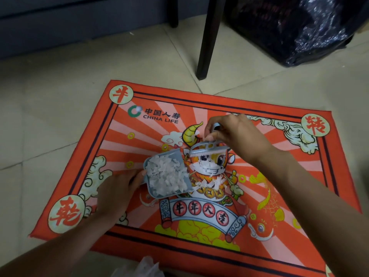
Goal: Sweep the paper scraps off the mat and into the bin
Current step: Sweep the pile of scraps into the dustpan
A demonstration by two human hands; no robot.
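From the head camera, a red-orange printed mat bearing an ox cartoon, a koi and the words "CHINA LIFE" lies on a pale tiled floor. Near its middle sits a small grey-blue dustpan, heaped with white paper scraps; its open mouth faces right. The left hand grips the dustpan's handle at the pan's left side, fingers curled round it. The right hand pinches the handle of a small grey-blue hand brush, thumb and fingers closed on it, with the brush's white bristles pointing down onto the mat just right of the dustpan's far corner. More loose scraps lie on the mat under the bristles and in a strip just beside the pan's mouth. One stray scrap rests on the ox's yellow horn. Beyond the mat stands a dark chair leg, and a crumpled black plastic bag sits at the upper right. A bit of clear crinkled plastic shows at the bottom edge.
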